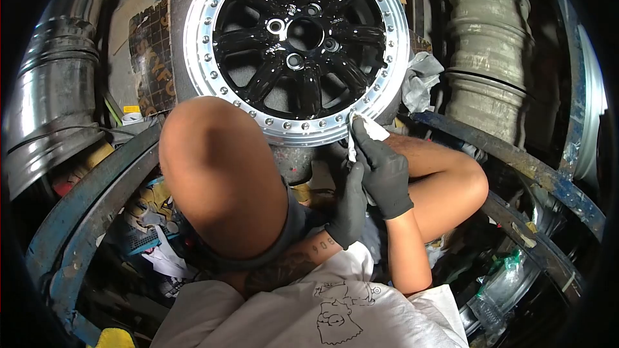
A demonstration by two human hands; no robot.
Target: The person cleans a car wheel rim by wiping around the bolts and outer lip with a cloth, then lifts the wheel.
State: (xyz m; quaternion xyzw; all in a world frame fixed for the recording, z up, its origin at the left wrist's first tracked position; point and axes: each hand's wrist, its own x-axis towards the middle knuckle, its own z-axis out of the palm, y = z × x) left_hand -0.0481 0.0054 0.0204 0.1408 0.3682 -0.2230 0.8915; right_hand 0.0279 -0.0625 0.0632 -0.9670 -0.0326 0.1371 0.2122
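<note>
A car wheel (303, 38) with glossy black spokes and a polished silver rim ringed by bolts lies face up in front of my knees. My right hand (382, 171), in a dark glove, pinches a white cloth (369, 127) against the near right part of the rim. Just left of it, my left hand (348, 203), gloved too, is raised with its fingertips at the cloth's hanging end; whether it grips the cloth is hard to make out.
Stacked metal rims stand at the left (55, 84) and right (487, 51). A crumpled grey cloth (422, 82) lies beside the wheel. Curved blue metal bars (97, 193) run on both sides of my legs, with scraps and litter below.
</note>
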